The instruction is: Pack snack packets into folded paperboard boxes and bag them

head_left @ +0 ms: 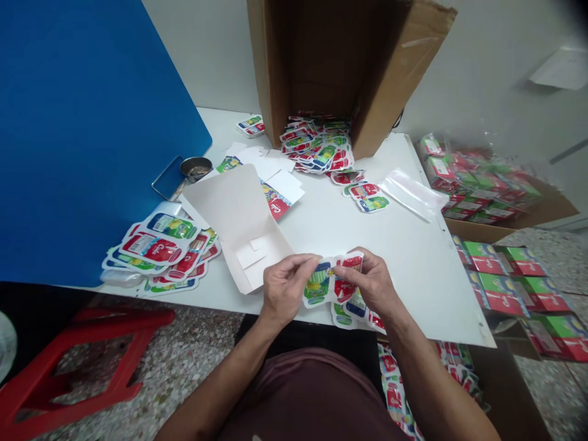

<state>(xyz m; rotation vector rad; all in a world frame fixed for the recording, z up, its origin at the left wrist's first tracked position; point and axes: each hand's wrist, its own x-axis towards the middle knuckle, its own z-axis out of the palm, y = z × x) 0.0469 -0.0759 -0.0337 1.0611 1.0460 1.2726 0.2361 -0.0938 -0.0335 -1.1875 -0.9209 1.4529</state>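
One blue upright panel (82, 135) fills the upper left of the frame, with one red plastic stool (98, 327) at the lower left. At mid left, one pile of flat, white-edged plastic packets (158, 245) printed in red, green and blue overlaps too much for counting. Above it sits one small round metal bowl (185, 166).

Left of centre, one open pale-grey cardboard carton (220, 202) lies on the white bench (422, 275), partly over printed colourful card (281, 202). One small group of packets (251, 126) lies at upper centre.

At lower centre, two hands share one white-edged plastic packet with a green-and-blue bottle shape and a red one (318, 285). The left hand (283, 288) pinches its left end between thumb and fingers; the right hand (375, 283) is closed on its right end, thumb across the front. At least two more packets (351, 309) lie just below them.

At upper centre, one tall brown cardboard box (395, 67) stands open before a heap of packets (321, 150), uncountable. Right of this lie clear plastic bags (411, 193), their number unclear. At mid right, one brown carton (546, 211) holds wrapped small boxes; below it are at least five red-and-green boxes (498, 294)
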